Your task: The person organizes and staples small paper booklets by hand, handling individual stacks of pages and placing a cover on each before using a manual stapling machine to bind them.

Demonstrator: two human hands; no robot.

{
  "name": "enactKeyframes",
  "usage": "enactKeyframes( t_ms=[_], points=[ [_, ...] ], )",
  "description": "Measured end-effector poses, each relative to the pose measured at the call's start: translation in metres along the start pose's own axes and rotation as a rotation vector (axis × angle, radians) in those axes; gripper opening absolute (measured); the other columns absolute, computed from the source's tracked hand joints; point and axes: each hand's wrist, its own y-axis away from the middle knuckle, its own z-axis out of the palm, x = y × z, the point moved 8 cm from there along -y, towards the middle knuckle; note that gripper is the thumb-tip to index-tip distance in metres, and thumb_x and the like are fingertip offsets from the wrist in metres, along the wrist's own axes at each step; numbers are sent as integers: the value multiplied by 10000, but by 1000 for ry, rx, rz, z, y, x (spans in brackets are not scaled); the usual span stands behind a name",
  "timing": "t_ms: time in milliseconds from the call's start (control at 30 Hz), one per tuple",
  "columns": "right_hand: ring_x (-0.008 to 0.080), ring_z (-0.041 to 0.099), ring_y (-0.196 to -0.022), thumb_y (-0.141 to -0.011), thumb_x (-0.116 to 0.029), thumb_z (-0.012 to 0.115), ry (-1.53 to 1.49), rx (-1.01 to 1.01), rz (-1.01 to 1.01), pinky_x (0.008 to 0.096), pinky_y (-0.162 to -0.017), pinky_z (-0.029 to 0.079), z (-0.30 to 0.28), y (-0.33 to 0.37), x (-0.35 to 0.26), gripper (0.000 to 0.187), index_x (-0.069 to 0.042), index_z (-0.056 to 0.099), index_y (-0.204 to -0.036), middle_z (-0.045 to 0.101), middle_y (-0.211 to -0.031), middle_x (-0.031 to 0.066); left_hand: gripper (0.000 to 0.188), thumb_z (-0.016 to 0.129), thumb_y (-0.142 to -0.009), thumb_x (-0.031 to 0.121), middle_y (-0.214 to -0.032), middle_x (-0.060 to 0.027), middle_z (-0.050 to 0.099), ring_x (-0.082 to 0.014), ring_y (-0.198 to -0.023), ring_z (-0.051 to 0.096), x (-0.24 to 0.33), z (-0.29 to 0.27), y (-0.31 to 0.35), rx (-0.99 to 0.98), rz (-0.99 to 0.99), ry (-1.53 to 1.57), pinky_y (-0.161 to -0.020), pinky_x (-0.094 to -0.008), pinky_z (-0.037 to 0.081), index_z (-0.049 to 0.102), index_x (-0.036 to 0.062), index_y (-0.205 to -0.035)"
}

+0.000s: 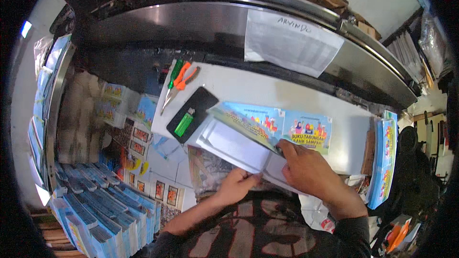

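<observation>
Left of the white worktop (267,88) sit booklets (98,212), and at its near edge the left hand (236,185), fingers nearly closed, pinches white paper (234,145), seemingly for steadiness, while the right hand (307,166), fingers closed, grips a raised printed sheet (246,125).

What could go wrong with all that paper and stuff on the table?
The colourful printed sheet is tilted up with the right hand at its edge, so it might crease or slip crooked over the white page.

The green lighter lies on a black slab close to the papers, so a sweeping sheet could knock it off.
</observation>
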Motion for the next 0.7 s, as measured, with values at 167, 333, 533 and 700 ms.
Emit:
enactKeyframes(
  t_ms=[167,333,533,700],
  points=[
    [365,685,-859,-864,-137,563,334,-101,5,471,-769,554,-65,-34,31,371,-8,522,-1209,671,-920,206,279,550,-991,86,-1095,-93,662,-142,-1004,610,30,1,3,-40,27,119,-888,-274,484,545,-22,-1248],
    [330,678,-959,-886,-63,553,439,1018,-121,410,-865,521,-290,-17,9,345,-101,640,-1218,675,-1117,178,366,543,-992,107,-1228,-152,627,-222,-1102,618,89,-31,10,33,229,125,-933,-345,496,462,4,-1333],
    [337,538,-1231,-850,-117,591,891,1274,-268,471,-1001,457,-266,-107,23,405,-175,621,-1250,571,-1316,145,268,548,-985,148,-1094,-115,667,-191,-978,651,196,-139,-47,500,477,-15,-844,-344,532,566,4,-1210],
    [330,493,-1259,-898,-180,527,601,796,-278,490,-1063,384,-131,-171,66,328,-98,654,-1189,547,-1337,167,418,597,-959,202,-1111,-106,661,-161,-1061,603,316,-187,-125,755,583,-595,-887,-273,469,544,-40,-1296]
  ],
)
